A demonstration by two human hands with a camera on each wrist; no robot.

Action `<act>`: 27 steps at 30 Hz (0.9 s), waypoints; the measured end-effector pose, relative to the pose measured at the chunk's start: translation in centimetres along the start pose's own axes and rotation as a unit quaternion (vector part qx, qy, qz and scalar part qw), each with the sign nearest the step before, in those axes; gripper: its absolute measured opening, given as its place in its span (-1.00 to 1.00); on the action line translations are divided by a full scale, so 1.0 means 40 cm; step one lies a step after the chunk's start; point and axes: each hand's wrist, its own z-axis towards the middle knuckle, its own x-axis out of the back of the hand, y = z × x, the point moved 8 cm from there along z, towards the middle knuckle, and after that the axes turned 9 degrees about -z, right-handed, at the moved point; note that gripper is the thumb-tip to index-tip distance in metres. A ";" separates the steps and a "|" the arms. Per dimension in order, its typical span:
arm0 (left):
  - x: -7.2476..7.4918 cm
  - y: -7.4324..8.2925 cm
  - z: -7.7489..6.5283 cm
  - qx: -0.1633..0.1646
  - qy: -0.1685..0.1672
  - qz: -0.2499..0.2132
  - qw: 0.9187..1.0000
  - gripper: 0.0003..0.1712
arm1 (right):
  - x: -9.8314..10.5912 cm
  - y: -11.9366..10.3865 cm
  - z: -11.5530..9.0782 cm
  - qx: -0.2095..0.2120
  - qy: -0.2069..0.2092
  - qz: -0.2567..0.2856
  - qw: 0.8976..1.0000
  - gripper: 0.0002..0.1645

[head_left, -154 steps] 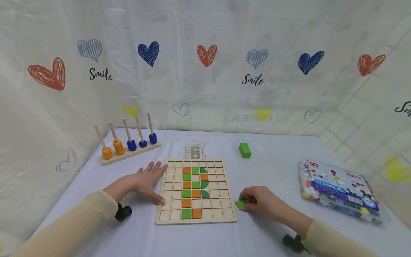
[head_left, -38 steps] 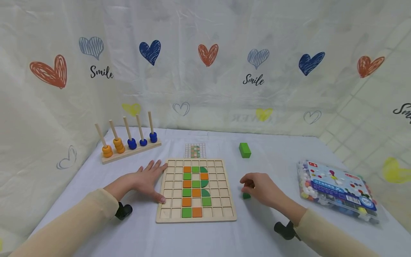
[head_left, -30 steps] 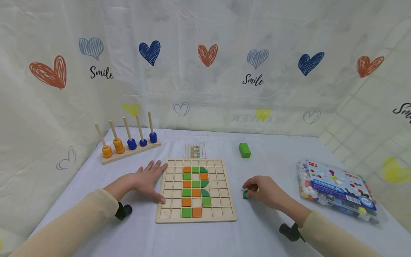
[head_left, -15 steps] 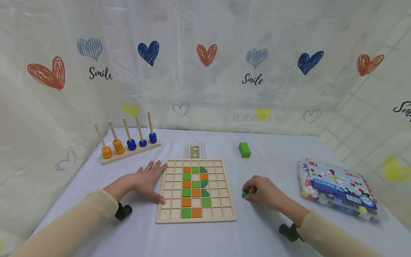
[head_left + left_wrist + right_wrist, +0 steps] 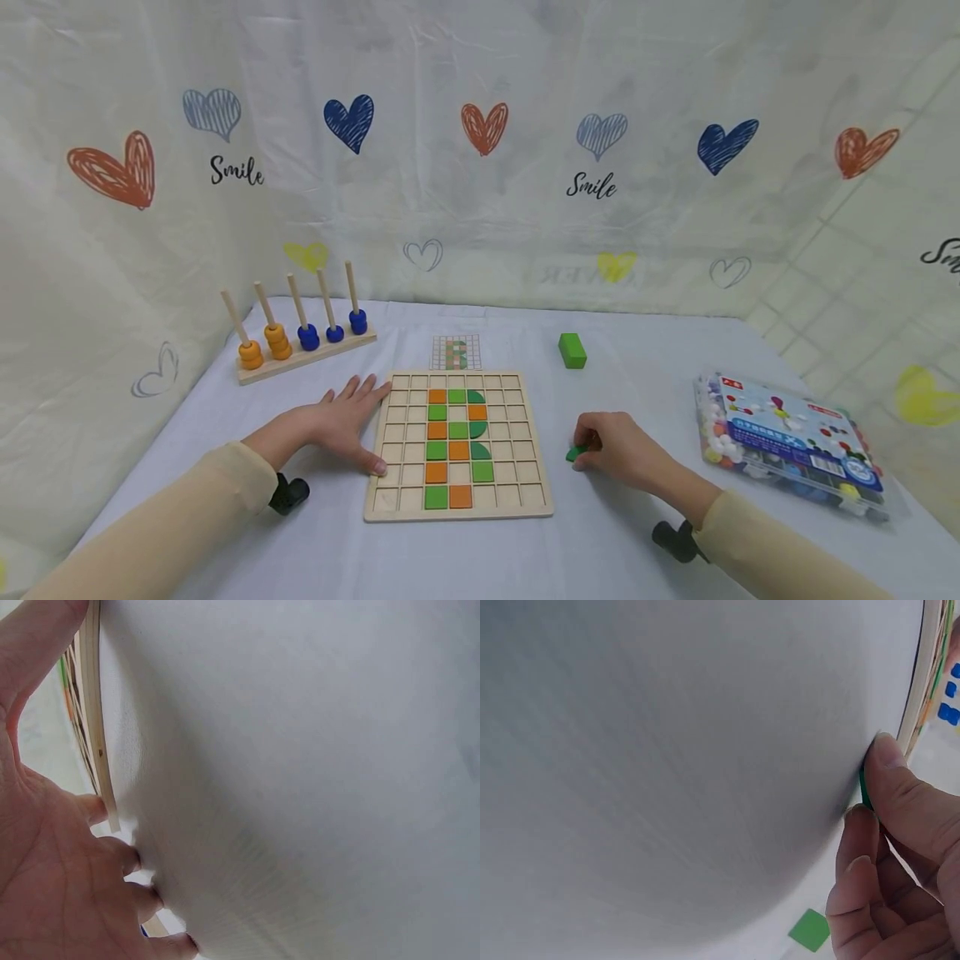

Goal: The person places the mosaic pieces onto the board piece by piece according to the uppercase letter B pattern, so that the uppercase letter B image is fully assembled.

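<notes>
A wooden grid board (image 5: pixel 512 498) holds orange and light green square tiles, plus dark green rounded tiles down their right side. My left hand (image 5: pixel 341 425) is spread flat at the board's left edge, thumb and index finger touching its frame; the left wrist view shows the palm beside that edge. Right of the board, my right hand (image 5: pixel 613 446) pinches a small dark green tile (image 5: pixel 575 453) between thumb and fingers, low over the white cloth. In the right wrist view only a sliver of this tile (image 5: pixel 865 789) shows; the fingers hide the rest.
A printed pattern card (image 5: pixel 455 352) lies just behind the board. Behind my right hand stands a light green block (image 5: pixel 572 351). A peg abacus (image 5: pixel 307 354) with orange and blue beads is at back left, and a clear plastic case (image 5: pixel 795 446) at right.
The light green tile that my right hand held earlier now sits in the board's second-lowest tiled row. Since then that hand has taken a dark green tile. My left hand stays put.
</notes>
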 end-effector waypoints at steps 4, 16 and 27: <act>0.000 0.000 0.001 0.000 0.001 0.001 1.000 0.51 | 0.000 0.001 -0.003 0.005 0.000 0.008 1.000 -0.68; 0.001 0.002 0.000 0.001 -0.001 0.000 1.000 0.51 | 0.004 -0.019 0.000 0.046 0.002 0.052 0.998 -0.86; 0.003 0.006 -0.004 0.003 -0.002 -0.002 1.000 0.50 | -0.001 -0.095 0.015 0.055 -0.017 0.144 0.988 -0.92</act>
